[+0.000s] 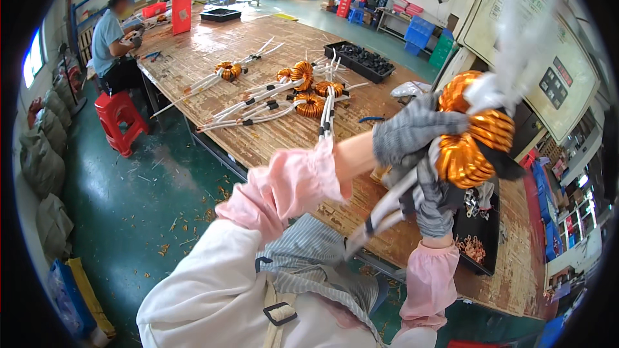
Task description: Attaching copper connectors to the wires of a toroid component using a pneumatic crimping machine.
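I hold a copper-wound ring coil point(474, 145) up in front of me with both hands. My left hand point(412, 130), in a grey glove with a pink sleeve cover, grips the coil's left side from above. My right hand point(433, 203), also grey-gloved, grasps it from below. White-sleeved leads point(380, 212) with black bands hang from the coil toward my chest; more white leads point(516, 32) stick up, blurred. Several similar copper coils with long white leads point(303, 90) lie on the wooden workbench point(213, 45) beyond.
A black tray of dark parts point(361, 61) sits at the bench's far side; another black tray point(480, 238) with small copper bits lies near me. A seated person point(113, 42) works at the far left beside a red stool point(119, 119). Grey sacks point(45, 161) line the left wall.
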Motion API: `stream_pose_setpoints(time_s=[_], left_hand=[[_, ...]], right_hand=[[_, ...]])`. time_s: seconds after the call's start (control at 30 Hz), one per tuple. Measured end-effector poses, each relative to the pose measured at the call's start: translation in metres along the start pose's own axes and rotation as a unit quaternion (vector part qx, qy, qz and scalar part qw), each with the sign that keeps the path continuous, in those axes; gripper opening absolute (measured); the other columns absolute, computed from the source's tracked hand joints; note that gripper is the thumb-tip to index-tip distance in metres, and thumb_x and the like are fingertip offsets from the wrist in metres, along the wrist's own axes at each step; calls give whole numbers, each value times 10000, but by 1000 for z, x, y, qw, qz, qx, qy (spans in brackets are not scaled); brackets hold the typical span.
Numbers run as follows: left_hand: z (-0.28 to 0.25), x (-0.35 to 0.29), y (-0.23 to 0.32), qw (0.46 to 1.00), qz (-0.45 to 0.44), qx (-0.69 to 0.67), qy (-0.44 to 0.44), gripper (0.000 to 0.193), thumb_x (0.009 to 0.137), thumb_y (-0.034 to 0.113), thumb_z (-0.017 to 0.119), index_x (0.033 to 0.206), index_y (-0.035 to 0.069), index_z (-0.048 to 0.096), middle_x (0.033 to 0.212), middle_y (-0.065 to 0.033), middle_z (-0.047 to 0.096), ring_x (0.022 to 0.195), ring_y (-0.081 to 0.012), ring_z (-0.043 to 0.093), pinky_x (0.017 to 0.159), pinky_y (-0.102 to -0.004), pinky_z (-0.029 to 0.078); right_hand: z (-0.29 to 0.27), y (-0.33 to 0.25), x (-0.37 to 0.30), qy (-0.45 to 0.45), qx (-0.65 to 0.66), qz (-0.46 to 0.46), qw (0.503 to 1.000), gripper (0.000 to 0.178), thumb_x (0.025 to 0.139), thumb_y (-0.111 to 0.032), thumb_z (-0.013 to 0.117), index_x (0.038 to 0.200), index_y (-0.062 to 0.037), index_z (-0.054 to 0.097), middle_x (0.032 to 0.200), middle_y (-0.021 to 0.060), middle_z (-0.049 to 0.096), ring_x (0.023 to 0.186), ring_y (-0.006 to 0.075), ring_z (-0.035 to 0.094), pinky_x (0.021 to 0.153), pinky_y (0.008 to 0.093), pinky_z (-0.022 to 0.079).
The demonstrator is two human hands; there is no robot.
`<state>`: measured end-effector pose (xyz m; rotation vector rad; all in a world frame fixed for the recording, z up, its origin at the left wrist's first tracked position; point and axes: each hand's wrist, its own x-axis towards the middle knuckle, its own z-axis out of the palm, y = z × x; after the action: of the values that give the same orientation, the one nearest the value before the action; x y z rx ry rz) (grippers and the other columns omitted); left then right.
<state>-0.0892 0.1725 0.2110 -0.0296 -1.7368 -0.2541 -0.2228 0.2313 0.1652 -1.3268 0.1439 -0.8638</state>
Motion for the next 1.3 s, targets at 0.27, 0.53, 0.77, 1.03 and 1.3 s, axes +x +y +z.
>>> stream_pose_setpoints(time_s=[0.27, 0.53, 0.77, 1.03, 1.3], left_hand=[[-21, 45, 24, 858, 3, 471, -203, 476, 625, 378, 660, 997, 108, 537, 820, -96, 600, 780, -275, 593, 607, -404, 458], [24, 45, 37, 906, 45, 348, -235, 197, 744, 156, 574, 923, 71, 568, 784, -64, 589, 763, -209, 589, 576, -314, 473], [2, -26, 27, 986, -63, 156, 9, 165, 749, 70, 595, 909, 55, 561, 808, -61, 595, 750, -162, 583, 642, -273, 493], [25, -153, -10, 873, -403, -241, 133, 518, 764, 395, 574, 1097, 11, 477, 1076, -135, 535, 997, -257, 516, 866, -406, 410], [56, -226, 45, 573, -639, -500, 116, 784, 612, 364, 720, 1207, -4, 366, 1152, -140, 488, 1022, -284, 503, 883, -401, 416]], right_hand=[[43, 11, -25, 87, -802, -218, 549, 357, 775, -296, 577, 1026, -48, 527, 931, 117, 570, 838, 260, 566, 741, 373, 444], [37, -50, -49, 347, -811, -89, 463, 499, 708, -316, 660, 1081, -27, 499, 901, 118, 581, 782, 243, 552, 691, 334, 434], [-21, -29, -63, 342, -263, 112, 895, 247, 748, -116, 627, 955, -29, 525, 705, 40, 539, 485, 88, 473, 414, 212, 386], [-15, 0, -85, 354, -304, 154, 871, 302, 767, -183, 617, 983, 20, 561, 640, 21, 521, 479, 88, 479, 406, 200, 359], [17, 79, -117, 292, -415, 71, 859, 440, 790, -309, 586, 1106, -13, 508, 904, 56, 607, 754, 151, 587, 662, 262, 469]])
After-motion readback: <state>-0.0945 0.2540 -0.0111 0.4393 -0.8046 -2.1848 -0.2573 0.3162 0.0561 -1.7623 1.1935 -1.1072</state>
